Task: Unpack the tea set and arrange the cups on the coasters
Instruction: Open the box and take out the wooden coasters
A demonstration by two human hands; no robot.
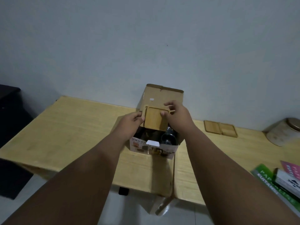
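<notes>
A pale wooden counter (73,127) runs across the middle of the frame against a plain grey wall (146,38). At its centre stands an open cardboard box (155,148), its rear flap upright against the wall and its printed front flap folded down toward the viewer. Dark glassware (168,138) shows inside the box, though which pieces they are is hard to tell. Both forearms reach up from the lower corners of the frame to meet above the opening. There, just above the box's contents, a stack of square wooden coasters (154,119) is held upright. The left hand (129,122) grips the stack's left edge, fingers closed on it. The right hand (177,117) pinches the right side, thumb on the front face and fingers (168,104) curled over the top edge. To the right of centre two more coasters (220,128) lie flat side by side on the counter, well apart from the hands. A round metal-lidded tin (284,132) sits at the right edge, and printed booklets (279,181) lie at the lower right.
</notes>
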